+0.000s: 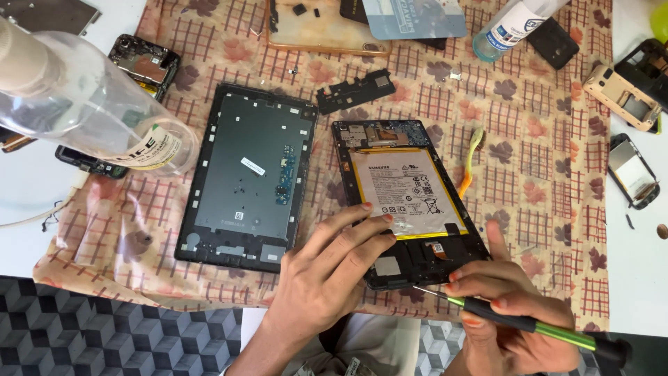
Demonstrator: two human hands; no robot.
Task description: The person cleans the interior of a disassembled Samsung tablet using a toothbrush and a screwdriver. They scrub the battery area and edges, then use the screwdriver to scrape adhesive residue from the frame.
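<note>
An opened tablet (410, 143) lies on the patterned cloth, with its silver battery (407, 188) and circuit boards showing. My left hand (327, 268) rests flat on the tablet's near left corner, fingertips on the battery's lower edge. My right hand (504, 306) grips a green and black screwdriver (529, 324). Its metal tip points at the tablet's near edge. My right thumb touches the tablet's lower right corner. The tablet's grey back cover (247, 174) lies inside up to the left.
A clear plastic bottle (83, 104) lies on its side at far left. A black plastic bracket (355, 90), an orange-green pry tool (470, 163), another bottle (511, 24) and several opened phone bodies (142, 63) sit around the cloth. The table's near edge is just below my hands.
</note>
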